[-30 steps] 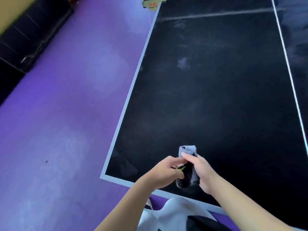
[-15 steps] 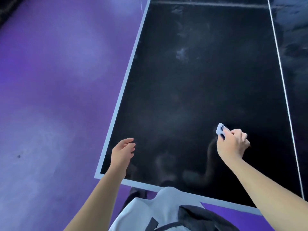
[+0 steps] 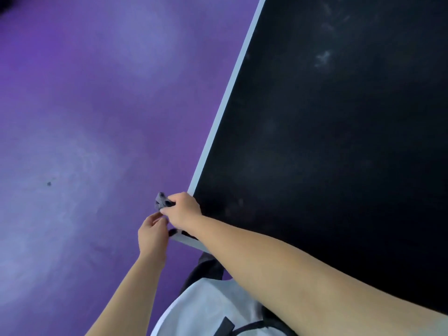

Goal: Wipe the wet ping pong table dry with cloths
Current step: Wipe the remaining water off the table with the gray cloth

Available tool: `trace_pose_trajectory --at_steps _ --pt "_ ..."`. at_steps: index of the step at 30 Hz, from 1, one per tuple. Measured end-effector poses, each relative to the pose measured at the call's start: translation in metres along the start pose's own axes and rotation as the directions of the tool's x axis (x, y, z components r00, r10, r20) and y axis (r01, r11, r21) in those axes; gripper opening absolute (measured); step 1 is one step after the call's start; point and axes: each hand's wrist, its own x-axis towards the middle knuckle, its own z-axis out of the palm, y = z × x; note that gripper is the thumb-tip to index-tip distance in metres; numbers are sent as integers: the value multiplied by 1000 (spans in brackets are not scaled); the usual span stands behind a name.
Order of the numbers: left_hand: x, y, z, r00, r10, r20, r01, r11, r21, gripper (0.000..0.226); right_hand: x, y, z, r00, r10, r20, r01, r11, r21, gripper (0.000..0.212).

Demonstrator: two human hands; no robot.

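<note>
At the table's (image 3: 339,141) near left corner, our right hand (image 3: 184,210) clenches the bunched cloth (image 3: 162,201) beyond the edge; our left hand (image 3: 152,232), half-open, grips nothing. Carelessly transferred, it could fall.

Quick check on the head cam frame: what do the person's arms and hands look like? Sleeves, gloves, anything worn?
Both arms are bare from wrist to as far up as the frame shows, with no sleeves in view. The left hand and right hand wear no gloves, and no rings, watch or bands are visible. The only clothing in view is a white top with dark straps at the bottom of the frame.
</note>
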Motion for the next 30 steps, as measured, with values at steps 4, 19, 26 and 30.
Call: trace_pose_trajectory --at_steps 4,19,26,30 --pt "25 7 -5 998 -12 63 13 1000 -13 25 -7 -2 -34 993 -61 -101 80 978 194 21" --pt "73 20 7 884 -50 466 -32 986 166 28 14 108 -205 466 328 -822 -600 800 -21 30" --pt "84 19 -21 903 -59 425 8 993 119 24 59 -12 -35 928 -46 -369 -81 943 -323 26" --pt "98 40 -38 913 -5 408 -48 992 118 24 51 -36 -22 973 -55 -224 26 991 -128 31"
